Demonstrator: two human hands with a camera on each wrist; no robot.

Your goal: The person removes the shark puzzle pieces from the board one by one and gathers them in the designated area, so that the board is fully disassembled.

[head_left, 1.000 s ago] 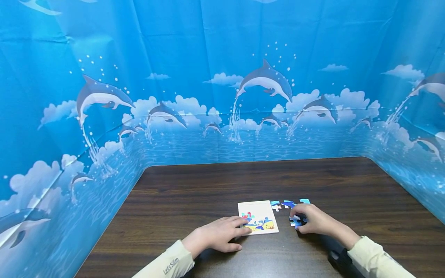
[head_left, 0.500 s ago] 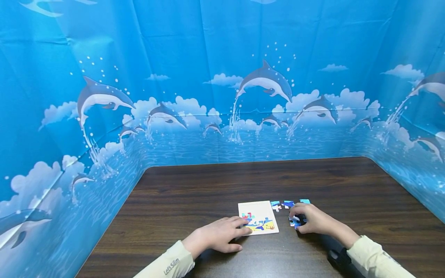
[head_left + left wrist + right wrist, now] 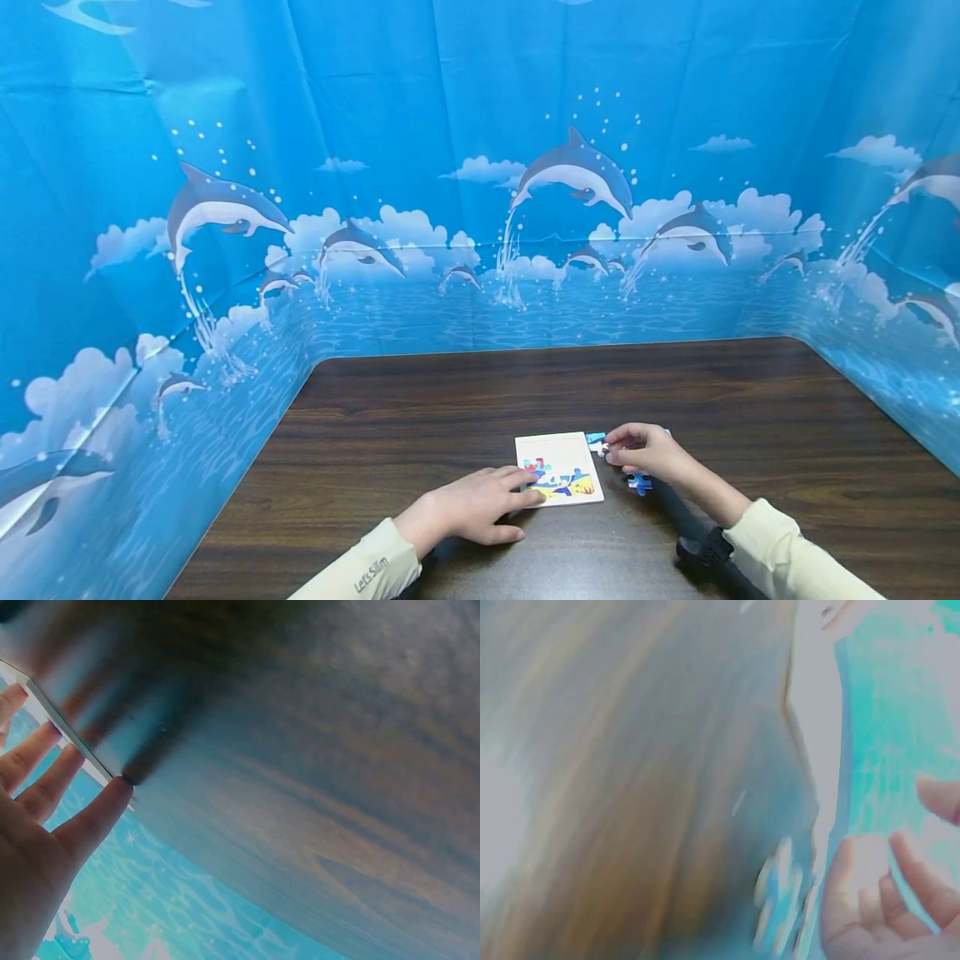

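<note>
My left hand (image 3: 472, 504) rests its outstretched fingers on the left part of a square jigsaw puzzle board (image 3: 551, 448). In the left wrist view the fingertips lie along the board's edge (image 3: 75, 739). Colourful fitted pieces cover the lower part of the board; its upper part is bare and pale. My right hand (image 3: 651, 454) hovers just right of the board, fingertips right at a blue-and-white puzzle piece (image 3: 597, 442). In the right wrist view, its thumb stands apart from the fingers (image 3: 855, 877). Another blue piece (image 3: 640, 483) lies below the right hand, which hides other pieces behind it.
The dark wood-grain table (image 3: 420, 404) reaches back to a blue dolphin-print curtain (image 3: 465, 317) that hangs around it on the back and sides. A black device (image 3: 703, 550) sits under the right wrist.
My right hand has left the blue piece it was over and moved left and up to the piece beside the board. That blue piece now shows uncovered. The left hand stays put.
</note>
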